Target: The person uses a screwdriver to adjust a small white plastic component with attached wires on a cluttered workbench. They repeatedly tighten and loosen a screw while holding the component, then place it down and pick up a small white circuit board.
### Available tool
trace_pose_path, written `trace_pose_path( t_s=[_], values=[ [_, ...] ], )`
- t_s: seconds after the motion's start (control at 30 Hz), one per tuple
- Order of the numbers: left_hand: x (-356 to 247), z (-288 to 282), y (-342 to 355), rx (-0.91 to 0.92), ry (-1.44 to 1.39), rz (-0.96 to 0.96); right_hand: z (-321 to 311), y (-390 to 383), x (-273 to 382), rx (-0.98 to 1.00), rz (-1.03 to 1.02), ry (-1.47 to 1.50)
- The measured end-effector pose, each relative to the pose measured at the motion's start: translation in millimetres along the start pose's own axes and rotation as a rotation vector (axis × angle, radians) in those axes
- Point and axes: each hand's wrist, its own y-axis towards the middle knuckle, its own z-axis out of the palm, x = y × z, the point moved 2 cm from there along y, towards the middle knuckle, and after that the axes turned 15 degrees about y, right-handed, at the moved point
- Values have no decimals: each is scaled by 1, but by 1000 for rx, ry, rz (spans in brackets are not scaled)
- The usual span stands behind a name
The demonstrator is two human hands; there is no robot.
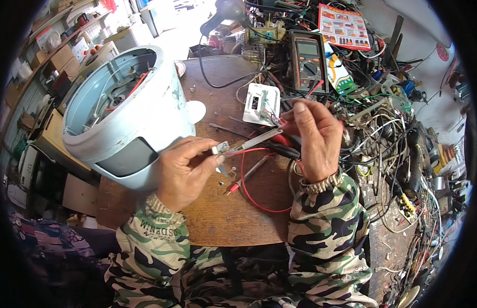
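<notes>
I've got both hands up over the middle of the wooden surface (233,215). My left hand (184,172) is pinched narrow on a small metal switch part (221,149), thumb and forefinger tight around it. My right hand (315,138) is curled shut around a slim metal probe (261,138), its tip touching that part, with a red wire (248,179) looping down from the same spot and lying on the surface nearer to me.

The part looks light, stiff and slippery, with thin tabs I judge easy to bend, so I'd hold it by its flat sides rather than by the contacts. The wire is soft and could snag.

Room is tight. The pale blue appliance shell (130,113) lies on its side, just left of my left hand, nearly touching. A white plastic plate (261,102) lies just beyond the hands, a multimeter (308,59) farther back. To the right is a dense tangle of cables (392,133). The only open wood is the near strip, between my forearms and the surface's near edge.
</notes>
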Motion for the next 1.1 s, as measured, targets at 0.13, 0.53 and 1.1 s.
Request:
trace_pose_path(
  t_s=[0.13,0.53,1.1],
  values=[
    [-9,-6,2,-1,44,-24,-23,13,3,-99,-124,-160],
    [-5,-9,-2,-43,19,-14,-46,17,2,451,17,-1329],
    [-6,-6,2,90,-56,-19,-48,9,46,336,83,-171]
  ],
)
